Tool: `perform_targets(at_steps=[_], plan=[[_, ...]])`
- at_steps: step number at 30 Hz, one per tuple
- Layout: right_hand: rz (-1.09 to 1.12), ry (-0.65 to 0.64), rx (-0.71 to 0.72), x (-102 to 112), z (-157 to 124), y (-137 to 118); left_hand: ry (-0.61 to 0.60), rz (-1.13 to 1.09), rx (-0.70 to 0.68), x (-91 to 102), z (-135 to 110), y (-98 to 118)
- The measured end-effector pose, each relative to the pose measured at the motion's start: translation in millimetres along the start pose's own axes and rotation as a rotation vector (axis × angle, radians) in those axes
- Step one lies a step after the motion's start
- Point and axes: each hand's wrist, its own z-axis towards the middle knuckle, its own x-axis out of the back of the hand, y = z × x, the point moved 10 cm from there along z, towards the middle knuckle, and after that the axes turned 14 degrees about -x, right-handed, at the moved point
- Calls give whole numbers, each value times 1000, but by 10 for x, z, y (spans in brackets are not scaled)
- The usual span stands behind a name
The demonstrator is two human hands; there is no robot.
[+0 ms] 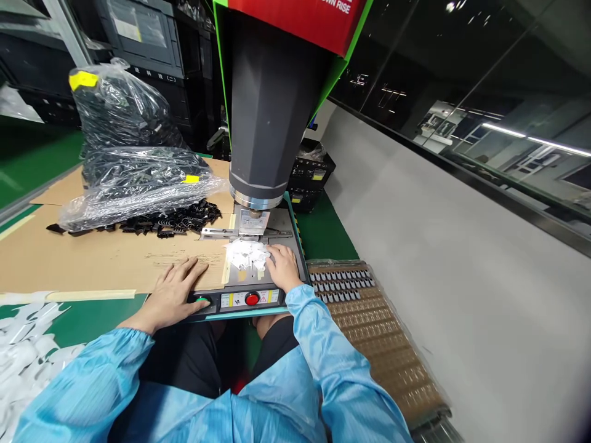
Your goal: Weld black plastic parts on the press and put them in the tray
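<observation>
My left hand [172,291] lies spread over the edge of the brown cardboard [92,258], with its thumb at a green button [202,300] on the machine's front panel. My right hand [283,267] rests on the metal bed, its fingers stretched beside a small heap of white pieces [247,253]; nothing shows held in it. Above the heap is a metal tool block [253,223] under the large dark grey machine head [261,117]. Whether the block touches anything below cannot be made out. A red button [252,299] sits on the panel between my hands.
Loose black plastic parts [184,218] and clear bags of black parts [124,117] lie on the cardboard. White pieces [23,357] are heaped at lower left. At right, a brown tray [369,332] holds rows of small grey parts. Black crates [309,172] stand behind the machine.
</observation>
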Motion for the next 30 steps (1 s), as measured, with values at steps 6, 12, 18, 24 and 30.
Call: perform_targets(at_steps=[6,12,18,24,30], plan=[[76,-13,39,20,-51,32,21,-59,37,64,67,-1],[-98,-227,79,-297,-82,-99,48,-109,-15,88,677,259],[-189,-278,34,-429,-94,-246,28,-85,-46,-212,1132,437],[-163,-272,-5,-464,-34,-263,75,-20,-75,-229,1106,623],[5,-195,-33,-362,90,-160,128,-66,-81,-174,1107,705]])
